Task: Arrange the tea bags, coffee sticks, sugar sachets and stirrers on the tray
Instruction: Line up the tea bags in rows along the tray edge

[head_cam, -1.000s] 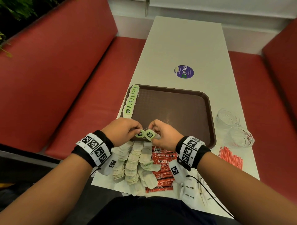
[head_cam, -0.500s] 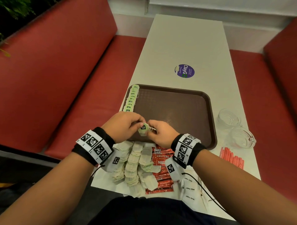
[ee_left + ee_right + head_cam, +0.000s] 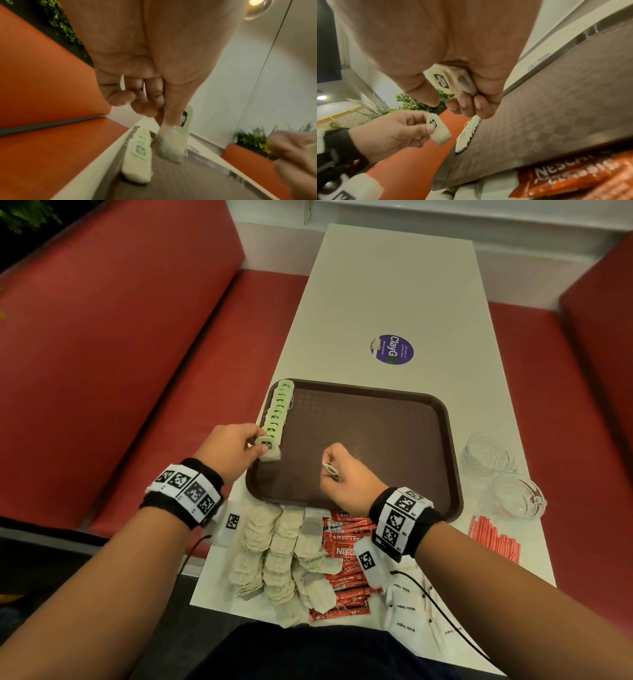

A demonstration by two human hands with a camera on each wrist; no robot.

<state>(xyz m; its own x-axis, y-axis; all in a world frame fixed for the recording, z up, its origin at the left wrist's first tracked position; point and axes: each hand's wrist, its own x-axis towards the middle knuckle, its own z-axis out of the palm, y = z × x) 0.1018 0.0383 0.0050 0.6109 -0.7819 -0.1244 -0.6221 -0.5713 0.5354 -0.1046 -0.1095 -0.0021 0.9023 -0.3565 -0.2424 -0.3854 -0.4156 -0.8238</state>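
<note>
The left hand point(image 3: 230, 451) pinches a tea bag point(image 3: 269, 449) at the near end of the row point(image 3: 279, 412) along the tray point(image 3: 448, 446)'s left edge. The right hand point(image 3: 346, 479), over the tray's near part, curls its fingers around another tea bag point(image 3: 452, 81).

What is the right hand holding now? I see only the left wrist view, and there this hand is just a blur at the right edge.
Observer: The right hand grips a small white tea bag with a green tag in its curled fingers, above the brown plastic tray.
Operator: Thank you. And where are the coffee sticks? My view does not show them.
Observer: The red coffee sticks lie in a heap on the white table, just beside the tray's near edge, not on it yet.
</note>
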